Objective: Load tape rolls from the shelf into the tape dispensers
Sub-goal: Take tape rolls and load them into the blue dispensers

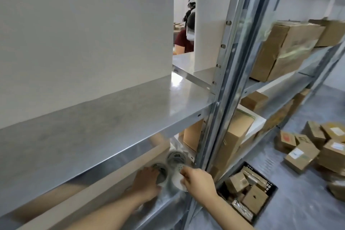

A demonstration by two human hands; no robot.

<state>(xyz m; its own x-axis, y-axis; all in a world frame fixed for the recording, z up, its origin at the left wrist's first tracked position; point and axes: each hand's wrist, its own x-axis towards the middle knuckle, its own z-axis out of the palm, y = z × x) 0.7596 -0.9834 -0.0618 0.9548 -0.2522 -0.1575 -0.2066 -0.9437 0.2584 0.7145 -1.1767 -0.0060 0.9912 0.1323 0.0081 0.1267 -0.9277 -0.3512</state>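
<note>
The right hand (196, 178) pinches a pale tape roll (178, 178) by its rim, thumb and fingers closed on the near edge so the roll stands on edge between the hand and the shelf interior. Just to its left, the left hand (147, 181) reaches under the upper shelf board and lies over a second tape roll (160, 171); its fingers curl onto the roll's rim, but whether they have closed on it or only rest there cannot be told — the picture is blurred here. Behind the pinched roll, a third roll (176, 158) stands deeper in, apart from both hands. All three sit on the lower metal shelf (166, 199), low under the steel shelf board (104, 123) that overhangs the hands. These rolls look light and stiff, a wound ring around a hollow core, with smooth and probably slick outer faces; a finger hooked through the core with the thumb on the outer rim should hold more surely than an edge pinch, which may let the roll twist. Off to the right of the grip, past the upright post (222, 99), cardboard boxes (283, 48) fill the neighbouring rack and a black crate (246, 192) sits on the floor. No tape dispenser is in view — the rolls will likely need carrying elsewhere.
</note>
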